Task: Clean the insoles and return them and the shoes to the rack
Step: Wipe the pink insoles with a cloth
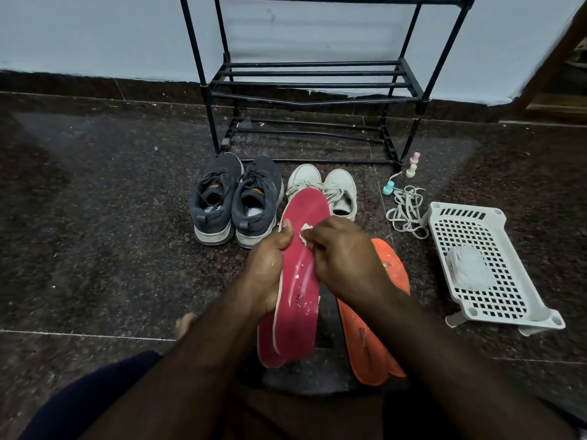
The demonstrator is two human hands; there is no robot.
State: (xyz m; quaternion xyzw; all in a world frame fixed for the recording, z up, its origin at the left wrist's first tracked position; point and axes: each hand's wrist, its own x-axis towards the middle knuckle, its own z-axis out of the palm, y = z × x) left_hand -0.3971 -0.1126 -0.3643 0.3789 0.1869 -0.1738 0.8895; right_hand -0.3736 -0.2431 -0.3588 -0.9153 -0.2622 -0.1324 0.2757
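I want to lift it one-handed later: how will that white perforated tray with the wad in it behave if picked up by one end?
The white tray looks like thin perforated plastic, so probably light and fairly stiff. It sits on short legs, so a push may make it skid on the polished floor. The loose white wad would likely slide or fall out if the tray tilts.

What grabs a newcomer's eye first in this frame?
The red insole at centre, held up by the left hand while the right hand presses a white wad onto it. Next, the orange insoles lying on the floor just right of it, and the bare black rack behind two pairs of shoes.
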